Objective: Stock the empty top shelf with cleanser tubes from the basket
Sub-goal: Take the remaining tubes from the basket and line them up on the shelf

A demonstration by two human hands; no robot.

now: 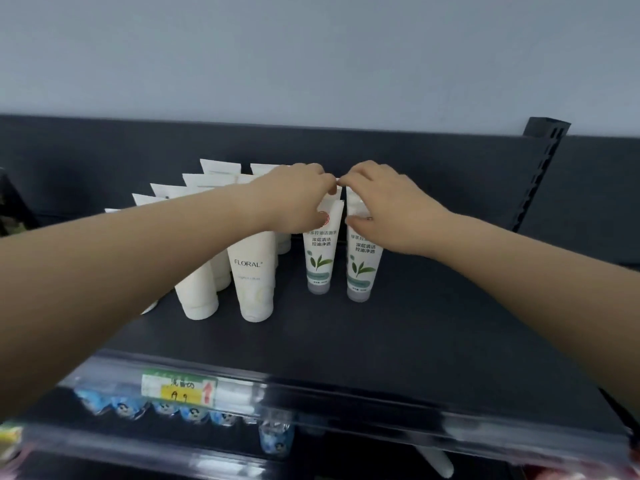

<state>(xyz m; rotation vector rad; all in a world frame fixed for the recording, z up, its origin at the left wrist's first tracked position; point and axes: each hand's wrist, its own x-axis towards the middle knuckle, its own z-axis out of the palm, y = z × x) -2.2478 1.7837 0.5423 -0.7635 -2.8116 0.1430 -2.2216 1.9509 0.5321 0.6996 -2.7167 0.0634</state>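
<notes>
Two white cleanser tubes with green leaf prints stand cap-down on the dark top shelf (398, 334). My left hand (294, 199) pinches the crimped top of the left green-leaf tube (320, 258). My right hand (388, 209) grips the upper part of the right green-leaf tube (362, 271). Behind them more tube tops show, partly hidden by my hands. To the left stand several plain white tubes, the front one marked FLORAL (251, 271). The basket is not in view.
A clear price rail with a yellow and green label (180, 389) runs along the shelf's front edge. Blue packets (194, 412) fill the shelf below. A black slotted upright (543, 161) stands at the back right. The shelf's right half is bare.
</notes>
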